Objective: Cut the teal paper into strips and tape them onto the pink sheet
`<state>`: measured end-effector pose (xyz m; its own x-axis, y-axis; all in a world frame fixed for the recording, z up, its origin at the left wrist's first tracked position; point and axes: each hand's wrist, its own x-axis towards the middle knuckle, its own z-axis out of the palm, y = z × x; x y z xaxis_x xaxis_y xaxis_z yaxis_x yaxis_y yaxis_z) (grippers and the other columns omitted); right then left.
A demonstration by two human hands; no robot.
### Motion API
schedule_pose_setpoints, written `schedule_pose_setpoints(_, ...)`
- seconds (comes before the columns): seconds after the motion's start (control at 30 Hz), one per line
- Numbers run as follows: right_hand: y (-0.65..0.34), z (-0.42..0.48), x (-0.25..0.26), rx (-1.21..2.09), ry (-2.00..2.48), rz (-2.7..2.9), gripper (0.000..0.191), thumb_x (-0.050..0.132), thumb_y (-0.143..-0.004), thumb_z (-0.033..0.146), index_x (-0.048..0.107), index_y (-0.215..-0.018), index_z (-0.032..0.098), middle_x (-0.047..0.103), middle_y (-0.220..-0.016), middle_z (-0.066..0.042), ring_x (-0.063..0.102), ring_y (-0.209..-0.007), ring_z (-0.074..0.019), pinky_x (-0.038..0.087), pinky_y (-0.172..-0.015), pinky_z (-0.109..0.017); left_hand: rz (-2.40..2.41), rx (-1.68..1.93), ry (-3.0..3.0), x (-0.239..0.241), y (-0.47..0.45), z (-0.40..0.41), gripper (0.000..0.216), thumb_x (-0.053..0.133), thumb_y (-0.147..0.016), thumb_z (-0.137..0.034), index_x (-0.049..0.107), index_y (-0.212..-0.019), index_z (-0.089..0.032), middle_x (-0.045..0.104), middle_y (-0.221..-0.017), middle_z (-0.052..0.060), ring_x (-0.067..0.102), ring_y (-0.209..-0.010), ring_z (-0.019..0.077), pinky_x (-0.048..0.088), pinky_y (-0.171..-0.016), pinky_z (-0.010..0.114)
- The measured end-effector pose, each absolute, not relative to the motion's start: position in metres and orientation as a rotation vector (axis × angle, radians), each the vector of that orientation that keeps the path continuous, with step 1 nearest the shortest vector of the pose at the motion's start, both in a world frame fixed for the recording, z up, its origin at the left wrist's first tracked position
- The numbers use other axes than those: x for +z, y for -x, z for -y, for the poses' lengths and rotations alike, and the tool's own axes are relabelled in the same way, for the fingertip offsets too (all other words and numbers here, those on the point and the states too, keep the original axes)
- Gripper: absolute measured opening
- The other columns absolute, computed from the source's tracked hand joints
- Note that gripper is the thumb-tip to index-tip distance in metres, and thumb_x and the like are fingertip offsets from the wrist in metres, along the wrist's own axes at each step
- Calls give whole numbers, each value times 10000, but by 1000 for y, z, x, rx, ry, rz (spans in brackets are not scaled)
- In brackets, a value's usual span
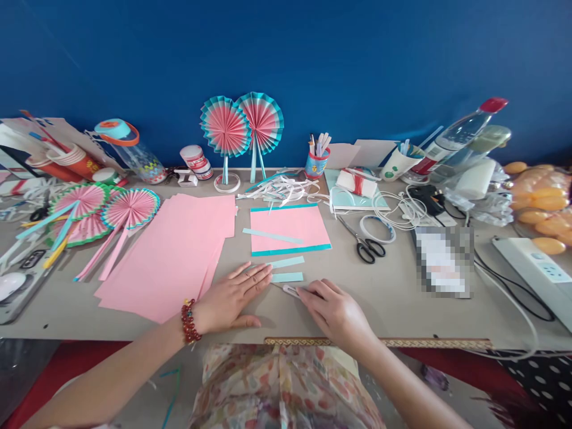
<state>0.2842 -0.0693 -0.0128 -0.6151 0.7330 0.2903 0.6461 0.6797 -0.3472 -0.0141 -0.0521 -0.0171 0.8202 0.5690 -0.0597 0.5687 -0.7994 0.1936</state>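
Note:
My left hand [239, 295] lies flat on the table, fingers stretched out, its fingertips at the left ends of two pale blue paper strips [287, 277]. Pinched in my right hand [335, 310] is a small white utility knife [290, 290], its thin tip pointing left just below the lower strip. Beyond the strips rests a pink sheet with blue-green borders [290, 229], and another pale strip [272, 236] lies slantwise across it. A fanned stack of pink paper [179, 250] spreads to the left, close to my left hand.
Black-handled scissors [370, 250] and a tape roll [378, 229] lie at the right. Two pleated paper fans [226, 126] lean on the blue wall; more fans [129, 210] lie at left. Paper scraps [286, 189], a pen cup [317, 162], a bottle [460, 140] and a power strip [536, 265] stand around.

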Motion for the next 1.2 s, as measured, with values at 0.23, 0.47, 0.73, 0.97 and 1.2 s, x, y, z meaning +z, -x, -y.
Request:
schedule_pose_setpoints(0.23,-272,71,-13,247,1084,2487,266,452,-978,123,688,-1093,159,642,-878,-75,561,-787,-166,506,-691,-268,-889,-8,-2822,-20,14,53,904,332,-958,-703,33,-1598,-139,130,-1648,129,126,-1530,266,62,-1250,455)
schedule_pose_setpoints(0.47,-263,69,-11,254,1090,2487,263,457,-968,118,696,-1071,153,645,-864,-75,569,-783,-173,509,-681,-272,-888,98,-2760,-10,20,51,811,321,-1010,-610,-10,-1598,-159,152,-1648,120,166,-1523,255,142,-1246,461)
schedule_pose_setpoints(0.73,-263,71,-10,254,1111,2495,251,486,-942,91,695,-1063,158,646,-869,-73,574,-792,-175,508,-680,-267,-994,35,-2818,-13,39,56,848,382,-985,-633,35,-1600,-164,184,-1641,122,182,-1519,263,130,-1245,460)
schedule_pose_setpoints(0.97,-259,69,-11,232,1081,2488,265,488,-932,73,698,-1073,153,644,-862,-73,574,-795,-171,515,-703,-269,-1007,22,-2853,-18,37,58,888,393,-962,-668,51,-1599,-152,191,-1639,129,192,-1516,260,138,-1241,438)
schedule_pose_setpoints(1.2,-251,70,-14,212,1084,2497,257,506,-933,91,697,-1084,172,646,-855,-68,589,-813,-171,515,-694,-262,-1009,-2,-2835,-17,37,58,902,374,-957,-686,32,-1599,-152,172,-1644,129,184,-1517,263,118,-1240,443)
